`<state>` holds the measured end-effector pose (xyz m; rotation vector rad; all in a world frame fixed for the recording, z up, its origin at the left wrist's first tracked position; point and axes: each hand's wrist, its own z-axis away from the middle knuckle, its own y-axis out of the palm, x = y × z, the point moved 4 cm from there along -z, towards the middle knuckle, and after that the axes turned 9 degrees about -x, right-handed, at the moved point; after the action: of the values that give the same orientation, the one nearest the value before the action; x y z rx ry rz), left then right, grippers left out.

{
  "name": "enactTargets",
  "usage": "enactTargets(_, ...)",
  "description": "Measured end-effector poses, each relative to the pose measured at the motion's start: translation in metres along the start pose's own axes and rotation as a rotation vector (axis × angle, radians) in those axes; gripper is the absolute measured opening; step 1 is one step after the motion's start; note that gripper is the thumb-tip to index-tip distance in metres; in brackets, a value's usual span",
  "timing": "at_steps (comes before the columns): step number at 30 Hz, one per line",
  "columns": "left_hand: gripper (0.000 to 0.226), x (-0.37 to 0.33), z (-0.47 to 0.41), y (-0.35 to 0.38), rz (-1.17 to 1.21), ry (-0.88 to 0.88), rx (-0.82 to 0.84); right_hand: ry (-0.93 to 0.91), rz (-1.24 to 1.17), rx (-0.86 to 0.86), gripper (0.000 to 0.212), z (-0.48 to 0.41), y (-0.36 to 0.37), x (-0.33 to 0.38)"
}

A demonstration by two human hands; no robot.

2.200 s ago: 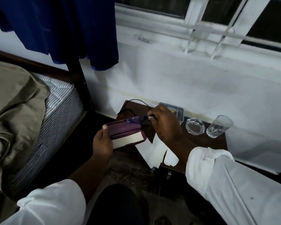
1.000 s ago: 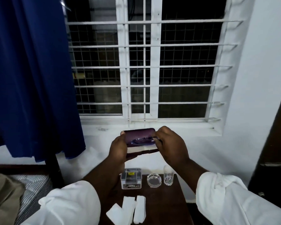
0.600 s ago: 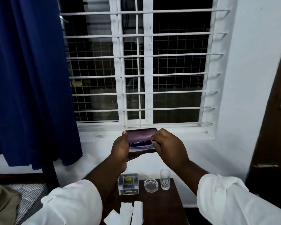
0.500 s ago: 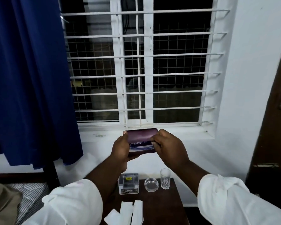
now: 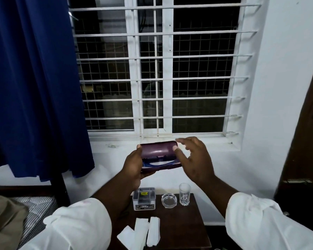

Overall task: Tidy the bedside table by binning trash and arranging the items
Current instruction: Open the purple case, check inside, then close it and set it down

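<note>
In the head view, the left hand [image 5: 134, 164] grips the left end of a purple glasses case [image 5: 160, 156], thumb on the raised lid and fingers curled under the base, holding it up in front of the window sill [image 5: 170, 141]. The case stands partly open toward the camera; inside, a blue shape shows along the lower half, too dim to make out clearly. The right hand [image 5: 193, 159] is at the case's right end with fingers spread and loose, its thumb tip touching the lid's corner; whether the other fingers touch the case cannot be told, and the hand hides that end. Below, the dark wooden bedside table [image 5: 184, 228] is partly covered by both white sleeves and cut off at the bottom edge. On it, along the back, stand a small clear box [image 5: 144, 198] with an unreadable label, a round glass ashtray [image 5: 169, 200] just beside it, and an upright drinking glass [image 5: 184, 196] next to the ashtray. Nearer the front lie white folded papers [image 5: 145, 231], their lower ends cut off or hidden. A blue curtain [image 5: 34, 83] hangs at left over a bed [image 5: 31, 213] with a striped mattress, mostly out of view.
</note>
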<state>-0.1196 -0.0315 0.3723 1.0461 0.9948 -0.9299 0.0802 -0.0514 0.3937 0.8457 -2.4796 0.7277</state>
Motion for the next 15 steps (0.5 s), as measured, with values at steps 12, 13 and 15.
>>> enactTargets(12,0.042,0.006,-0.001,-0.014,0.024,-0.064,0.021,0.763,-0.822,0.603,0.061,0.027,0.018,-0.017)
enactTargets(13,0.044,0.006,-0.001,-0.015,0.024,-0.075,0.027,0.772,-0.845,0.590,0.058,0.028,0.020,-0.015)
enactTargets(15,0.051,0.006,-0.001,-0.016,0.022,-0.101,0.051,0.784,-0.884,0.563,0.052,0.028,0.023,-0.013)
